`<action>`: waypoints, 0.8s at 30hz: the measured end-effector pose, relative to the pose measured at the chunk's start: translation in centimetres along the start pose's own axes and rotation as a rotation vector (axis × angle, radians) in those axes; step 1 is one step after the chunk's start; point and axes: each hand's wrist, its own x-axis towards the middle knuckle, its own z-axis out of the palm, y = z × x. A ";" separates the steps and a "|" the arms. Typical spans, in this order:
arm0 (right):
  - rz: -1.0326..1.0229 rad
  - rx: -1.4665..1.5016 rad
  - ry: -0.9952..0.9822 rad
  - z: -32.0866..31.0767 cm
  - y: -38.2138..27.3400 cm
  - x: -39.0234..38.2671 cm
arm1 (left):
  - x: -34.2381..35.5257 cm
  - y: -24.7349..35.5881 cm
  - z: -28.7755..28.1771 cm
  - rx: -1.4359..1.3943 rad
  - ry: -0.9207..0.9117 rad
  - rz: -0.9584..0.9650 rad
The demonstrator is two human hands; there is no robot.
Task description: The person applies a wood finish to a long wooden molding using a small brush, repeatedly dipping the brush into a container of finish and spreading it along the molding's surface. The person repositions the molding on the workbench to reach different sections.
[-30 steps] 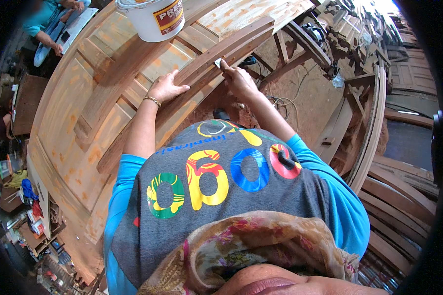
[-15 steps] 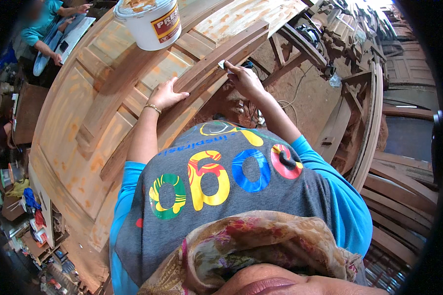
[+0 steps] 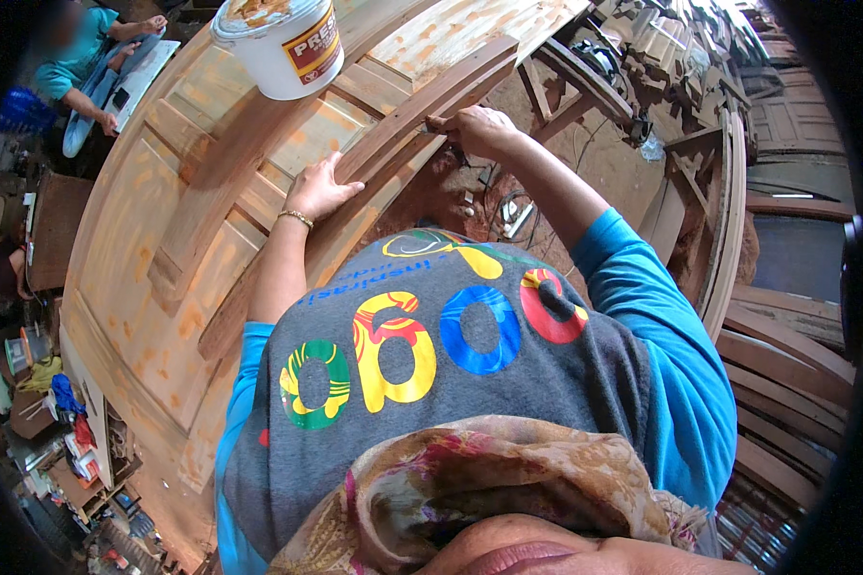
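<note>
Spanning the left, door [image 3: 129, 268], white bucket [image 3: 264, 67] with lettered red-yellow label [image 3: 314, 48], orange-brown paste [image 3: 262, 10] inside, left hand [image 3: 321, 192] resting spread, thumb out, on beam [image 3: 422, 120] laid across door, right hand [image 3: 484, 131] curled at beam's outer edge, whether gripping anything cannot be told, floor [image 3: 599, 182] beyond.

Lying slantwise on a pale, orange-blotched wooden panel [image 3: 129, 316] as a long, brown, squared wooden beam [image 3: 408, 115], stretching from lower left to upper right, showing bare grain, being partly hidden in its lower-left half, running roughly lengthwise beside another brown beam [image 3: 228, 172].
</note>
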 end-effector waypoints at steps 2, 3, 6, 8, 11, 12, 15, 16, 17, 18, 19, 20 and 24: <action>0.022 0.023 0.004 -0.5 0.5 0.3 | 0.5 0.2 -0.2 -0.020 -0.035 0.007; 0.038 0.029 0.021 0.0 0.9 0.6 | 0.4 0.4 -0.5 -0.027 -0.045 0.006; -0.001 -0.016 -0.001 0.2 1.7 1.6 | 0.7 -0.4 -0.3 -0.078 -0.063 0.012; 0.002 -0.051 -0.058 -0.9 2.6 3.1 | 2.3 -0.9 -0.9 -0.147 -0.118 -0.005; -0.070 0.053 0.058 -0.2 7.9 3.9 | 4.0 -1.4 -0.6 -0.197 -0.154 0.013; -0.100 0.154 0.095 0.1 7.7 4.3 | 4.2 -1.9 -0.3 -0.211 -0.162 0.004; 0.038 0.551 0.053 1.1 3.8 2.6 | 3.2 -0.4 -2.0 -0.175 -0.190 -0.081; -0.048 0.569 0.138 1.4 2.4 1.8 | 3.3 -0.9 -1.9 -0.193 -0.195 -0.067; -0.020 0.564 0.181 2.1 1.3 1.5 | 3.7 -1.6 -1.6 -0.210 -0.203 -0.052; 0.010 0.564 0.220 2.9 0.2 1.2 | 3.8 -1.7 -1.5 -0.226 -0.216 -0.038; 0.039 0.532 0.262 3.1 -0.4 0.8 | 3.9 -1.8 -1.4 -0.226 -0.204 -0.036; 0.090 0.512 0.294 3.8 -1.1 0.7 | 3.7 -1.7 -1.4 -0.223 -0.201 -0.035; 0.092 0.379 0.284 5.3 -2.1 1.1 | 3.6 -2.4 -0.6 -0.245 -0.148 -0.022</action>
